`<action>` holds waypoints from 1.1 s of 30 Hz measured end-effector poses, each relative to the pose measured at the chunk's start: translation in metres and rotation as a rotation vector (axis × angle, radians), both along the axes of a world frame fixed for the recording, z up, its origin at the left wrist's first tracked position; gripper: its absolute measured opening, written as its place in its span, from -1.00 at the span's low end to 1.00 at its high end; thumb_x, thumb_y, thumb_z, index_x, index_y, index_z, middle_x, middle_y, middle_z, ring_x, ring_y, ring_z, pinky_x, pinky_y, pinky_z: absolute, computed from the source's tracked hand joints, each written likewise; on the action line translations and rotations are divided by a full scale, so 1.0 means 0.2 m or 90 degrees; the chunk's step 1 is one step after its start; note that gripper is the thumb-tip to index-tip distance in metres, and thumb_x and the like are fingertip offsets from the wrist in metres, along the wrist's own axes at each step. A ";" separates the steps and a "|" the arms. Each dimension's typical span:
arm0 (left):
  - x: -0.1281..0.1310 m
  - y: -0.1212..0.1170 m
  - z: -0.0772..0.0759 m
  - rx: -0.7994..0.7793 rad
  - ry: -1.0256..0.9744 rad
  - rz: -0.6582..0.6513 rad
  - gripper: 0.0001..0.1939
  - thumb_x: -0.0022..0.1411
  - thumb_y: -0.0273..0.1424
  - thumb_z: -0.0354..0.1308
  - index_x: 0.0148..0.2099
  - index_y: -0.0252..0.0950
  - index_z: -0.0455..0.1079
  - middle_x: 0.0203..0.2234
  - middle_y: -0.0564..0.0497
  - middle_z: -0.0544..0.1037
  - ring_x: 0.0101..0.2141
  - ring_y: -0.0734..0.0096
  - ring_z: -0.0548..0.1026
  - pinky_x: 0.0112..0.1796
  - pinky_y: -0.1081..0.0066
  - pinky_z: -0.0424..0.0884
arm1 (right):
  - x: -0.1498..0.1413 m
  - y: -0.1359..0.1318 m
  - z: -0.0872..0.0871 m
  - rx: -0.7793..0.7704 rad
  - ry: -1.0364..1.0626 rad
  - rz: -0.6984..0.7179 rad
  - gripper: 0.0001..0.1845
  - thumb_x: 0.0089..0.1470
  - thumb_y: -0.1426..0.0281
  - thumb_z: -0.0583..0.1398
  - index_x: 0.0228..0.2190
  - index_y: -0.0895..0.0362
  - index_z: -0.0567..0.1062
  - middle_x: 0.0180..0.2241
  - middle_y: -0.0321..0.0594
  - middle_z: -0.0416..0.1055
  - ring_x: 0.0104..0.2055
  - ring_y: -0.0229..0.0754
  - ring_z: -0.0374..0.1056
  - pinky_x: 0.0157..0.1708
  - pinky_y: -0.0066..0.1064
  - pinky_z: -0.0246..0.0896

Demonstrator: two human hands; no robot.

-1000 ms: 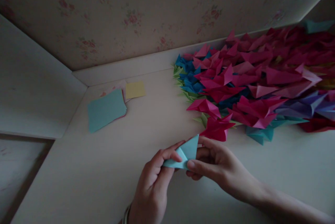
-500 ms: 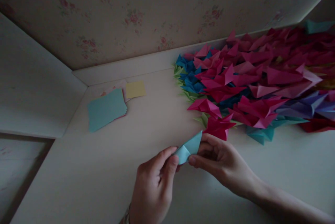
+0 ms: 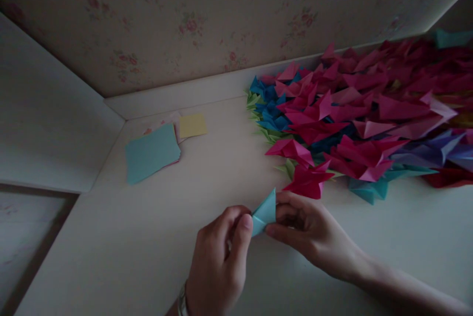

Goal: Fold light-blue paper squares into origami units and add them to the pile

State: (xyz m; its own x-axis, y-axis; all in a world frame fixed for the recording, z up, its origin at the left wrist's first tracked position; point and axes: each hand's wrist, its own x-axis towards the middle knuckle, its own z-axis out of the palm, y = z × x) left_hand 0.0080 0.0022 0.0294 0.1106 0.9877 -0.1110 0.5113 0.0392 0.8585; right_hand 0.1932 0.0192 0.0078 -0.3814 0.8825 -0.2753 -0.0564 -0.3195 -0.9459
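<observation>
A small folded piece of light blue origami paper (image 3: 265, 214) is held above the white tabletop between my two hands. My left hand (image 3: 221, 252) pinches its left end, thumb on top, covering that part. At its right edge, my right hand (image 3: 306, 230) grips it between thumb and curled fingers. The paper's pointed tip stands up toward the wall, and a crease runs across its lower part. Just beyond my right hand lies a deep pink folded paper piece (image 3: 309, 179).
A large heap of pink, blue, green and purple folded paper pieces (image 3: 362, 109) fills the right side against the wall. To the left lie a stack of light blue paper sheets (image 3: 152, 153) and a small yellow sheet (image 3: 192, 125). A white panel (image 3: 48, 109) stands at far left.
My left thumb has slid further over the light blue paper, so less of its left part shows. Its tip has shifted left and points more steeply upward.
</observation>
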 end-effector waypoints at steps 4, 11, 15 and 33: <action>0.00 0.00 -0.02 0.040 0.048 -0.079 -0.73 0.44 -0.36 -0.07 -0.25 -0.23 0.43 -0.59 0.07 0.51 -0.60 0.45 0.44 -0.56 0.52 0.20 | 0.00 -0.02 -0.03 0.040 -0.022 0.032 -0.78 0.15 0.40 0.29 -0.15 0.11 0.45 -0.38 -0.28 0.52 -0.33 -0.19 0.43 -0.32 -0.40 0.28; 0.00 -0.01 -0.06 0.078 0.111 -0.118 -0.80 0.42 -0.41 -0.06 -0.26 -0.24 0.34 -0.65 0.12 0.41 -0.67 0.49 0.38 -0.59 0.52 0.17 | 0.00 -0.02 0.00 0.023 0.013 0.011 -0.76 0.18 0.20 0.26 -0.26 0.12 0.46 -0.36 -0.24 0.48 -0.26 -0.15 0.41 -0.28 -0.37 0.29; 0.01 -0.03 -0.08 0.161 0.149 -0.130 -0.85 0.37 -0.51 -0.02 -0.21 -0.24 0.37 -0.63 0.09 0.49 -0.69 0.49 0.43 -0.58 0.51 0.18 | 0.01 -0.01 0.01 0.057 -0.064 -0.080 -0.67 0.18 0.11 0.24 -0.30 0.14 0.50 -0.40 -0.23 0.45 -0.32 -0.17 0.39 -0.32 -0.39 0.28; 0.03 -0.03 -0.07 0.052 0.147 -0.172 -0.78 0.46 -0.38 -0.10 -0.23 -0.22 0.34 -0.59 0.08 0.50 -0.59 0.41 0.51 -0.51 0.48 0.25 | 0.01 -0.02 -0.02 0.181 -0.193 -0.083 -0.69 0.30 0.20 0.12 -0.40 0.11 0.47 -0.47 -0.27 0.35 -0.42 -0.21 0.25 -0.43 -0.43 0.18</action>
